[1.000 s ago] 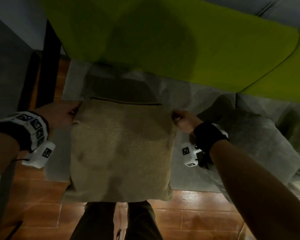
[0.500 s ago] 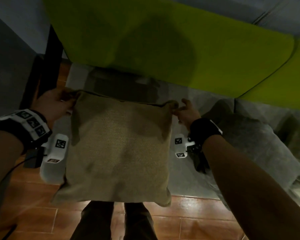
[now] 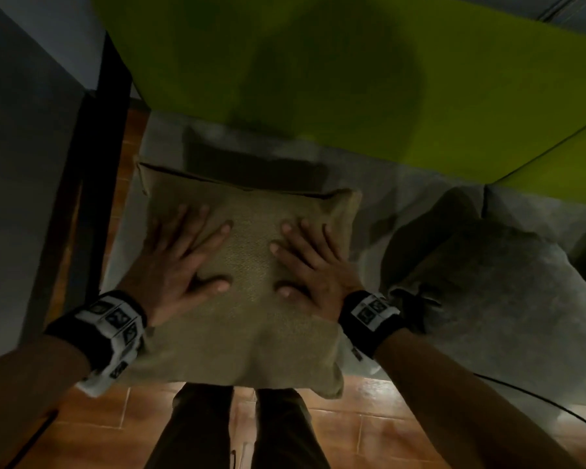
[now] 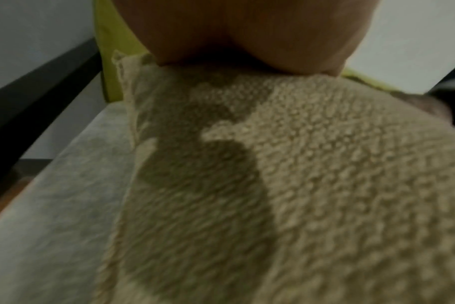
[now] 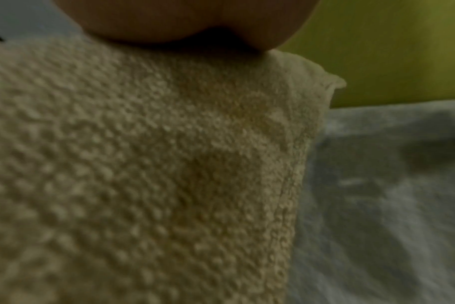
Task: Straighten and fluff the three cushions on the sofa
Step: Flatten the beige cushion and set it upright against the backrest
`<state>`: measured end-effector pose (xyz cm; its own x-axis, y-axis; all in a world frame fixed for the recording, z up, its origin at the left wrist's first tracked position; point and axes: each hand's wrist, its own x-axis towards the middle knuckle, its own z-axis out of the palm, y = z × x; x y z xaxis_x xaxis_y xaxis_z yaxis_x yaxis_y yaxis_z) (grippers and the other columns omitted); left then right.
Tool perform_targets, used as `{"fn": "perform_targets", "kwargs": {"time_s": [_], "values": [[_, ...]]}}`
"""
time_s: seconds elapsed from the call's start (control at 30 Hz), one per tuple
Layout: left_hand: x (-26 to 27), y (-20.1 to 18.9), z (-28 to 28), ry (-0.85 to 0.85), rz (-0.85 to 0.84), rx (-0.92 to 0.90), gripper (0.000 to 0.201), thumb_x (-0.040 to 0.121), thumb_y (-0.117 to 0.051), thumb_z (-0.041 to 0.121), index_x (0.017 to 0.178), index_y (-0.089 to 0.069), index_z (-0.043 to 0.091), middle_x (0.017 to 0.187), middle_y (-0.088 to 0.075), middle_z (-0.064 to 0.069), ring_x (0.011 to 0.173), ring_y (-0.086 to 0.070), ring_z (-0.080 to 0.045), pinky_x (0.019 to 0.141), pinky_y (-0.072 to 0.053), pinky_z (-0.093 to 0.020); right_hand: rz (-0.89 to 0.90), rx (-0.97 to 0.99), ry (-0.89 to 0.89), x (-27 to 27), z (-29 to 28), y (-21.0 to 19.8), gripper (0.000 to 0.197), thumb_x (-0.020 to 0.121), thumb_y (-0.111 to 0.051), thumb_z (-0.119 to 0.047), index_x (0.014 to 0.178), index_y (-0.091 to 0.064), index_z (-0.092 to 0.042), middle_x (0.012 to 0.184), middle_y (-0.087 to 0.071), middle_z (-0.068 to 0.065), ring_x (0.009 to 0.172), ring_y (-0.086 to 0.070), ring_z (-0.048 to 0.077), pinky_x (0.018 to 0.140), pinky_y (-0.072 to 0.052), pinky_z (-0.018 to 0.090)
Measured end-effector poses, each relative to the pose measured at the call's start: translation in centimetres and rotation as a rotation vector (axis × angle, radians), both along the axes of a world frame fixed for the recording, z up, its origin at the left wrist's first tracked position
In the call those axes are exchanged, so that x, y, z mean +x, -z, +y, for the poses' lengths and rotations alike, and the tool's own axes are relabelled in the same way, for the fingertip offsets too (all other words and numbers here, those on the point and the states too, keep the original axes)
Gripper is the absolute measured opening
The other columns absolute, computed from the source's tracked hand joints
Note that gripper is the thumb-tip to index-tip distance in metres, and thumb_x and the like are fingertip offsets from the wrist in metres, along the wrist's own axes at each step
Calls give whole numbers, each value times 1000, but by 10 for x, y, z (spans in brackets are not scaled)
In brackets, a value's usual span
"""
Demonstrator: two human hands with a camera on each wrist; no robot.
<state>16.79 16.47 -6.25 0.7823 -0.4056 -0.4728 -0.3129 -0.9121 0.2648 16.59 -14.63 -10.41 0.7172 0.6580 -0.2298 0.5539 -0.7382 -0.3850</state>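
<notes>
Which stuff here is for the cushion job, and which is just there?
For the job:
tan cushion
grey cushion
left hand
right hand
sofa seat

Just there:
green sofa back
tiled floor
black cable

Both forearms are bare, and each wrist carries a black strap: the left wristband at lower left of the head view, the right wristband at lower right. Each band bears white panels printed with square black markers, with a white housing below. Dark trousers fill the bottom centre.
</notes>
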Motion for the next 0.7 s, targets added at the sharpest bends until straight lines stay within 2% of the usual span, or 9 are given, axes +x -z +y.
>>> {"fn": "perform_targets", "kwargs": {"time_s": [0.1,0.23,0.3,0.37,0.47,0.6,0.7], "values": [[11,35,1,-91,33,71,89,78,-15,91,154,7,50,166,18,3,152,11,-40,114,-13,-71,90,-95,71,14,3,31,73,97,-17,-74,161,2,-44,172,11,-3,157,14,30,121,-1,66],[36,62,-7,-100,49,77,88,76,-15,92,149,17,56,163,28,8,151,18,-36,115,-9,-70,156,-130,102,46,-2,57,73,92,-10,-81,155,14,-54,170,20,-5,156,17,30,122,4,63],[42,67,-9,-88,70,86,87,77,-16,91,149,19,56,162,28,8,151,17,-36,115,-9,-70,193,-128,121,55,-9,67,76,89,-11,-84,153,18,-56,169,23,-4,156,17,31,124,5,59],[44,71,-9,-82,80,95,86,77,-16,91,148,20,56,162,30,9,151,18,-35,115,-9,-70,263,-125,166,63,-17,73,80,89,-20,-85,152,19,-56,168,26,-4,155,18,31,124,7,56],[46,71,-9,-78,94,98,85,77,-13,91,147,21,57,160,32,11,151,19,-33,116,-8,-68,407,-104,232,78,-32,76,83,92,-31,-80,153,19,-55,169,22,-4,153,17,20,123,10,50],[49,73,-10,-50,116,113,84,79,-17,89,146,22,58,157,36,13,151,18,-31,116,-8,-69,485,-133,267,94,-47,79,91,90,-29,-82,158,17,-43,171,14,-4,157,6,18,122,10,41],[48,71,-8,-40,131,122,83,79,-17,89,145,23,59,157,36,13,150,19,-28,116,-10,-69,487,-176,317,98,-55,81,100,86,-24,-89,161,13,-34,171,11,-4,158,5,18,127,4,45]]}}
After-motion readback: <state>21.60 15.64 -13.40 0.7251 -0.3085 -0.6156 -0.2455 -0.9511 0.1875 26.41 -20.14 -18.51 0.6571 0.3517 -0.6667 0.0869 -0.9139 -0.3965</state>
